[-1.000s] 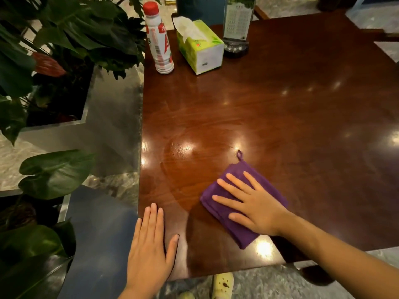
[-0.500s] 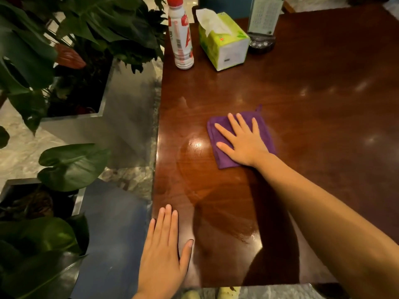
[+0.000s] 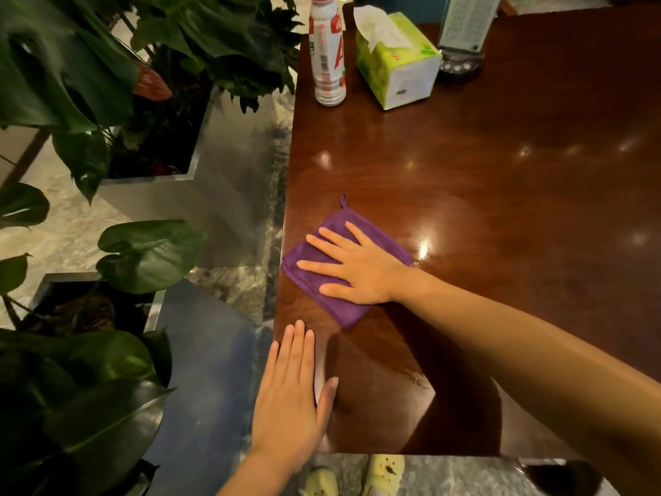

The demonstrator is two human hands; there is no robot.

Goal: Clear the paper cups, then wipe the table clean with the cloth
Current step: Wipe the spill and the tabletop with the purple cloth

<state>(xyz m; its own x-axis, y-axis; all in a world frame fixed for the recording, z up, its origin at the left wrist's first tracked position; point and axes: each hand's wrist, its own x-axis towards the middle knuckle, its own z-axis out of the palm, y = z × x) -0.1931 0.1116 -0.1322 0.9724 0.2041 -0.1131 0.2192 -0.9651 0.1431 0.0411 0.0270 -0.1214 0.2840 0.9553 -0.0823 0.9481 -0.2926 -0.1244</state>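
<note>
A folded purple cloth (image 3: 331,298) with a small hanging loop lies on the dark glossy wooden table (image 3: 500,195), close to its left edge. My right hand (image 3: 357,266) presses flat on the cloth, fingers spread and pointing left. My left hand (image 3: 289,399) rests flat on the table's near left corner, fingers together, holding nothing. No paper cups are in view.
At the table's far left stand a white bottle with a red label (image 3: 327,55), a green tissue box (image 3: 395,59) and a menu stand (image 3: 463,34). Large leafy plants in metal planters (image 3: 150,187) crowd the left side. My shoes (image 3: 382,474) show below the table's near edge.
My right hand slid the cloth away from me and then back toward me and left, to the table's left edge. My left hand stayed planted on the near corner.
</note>
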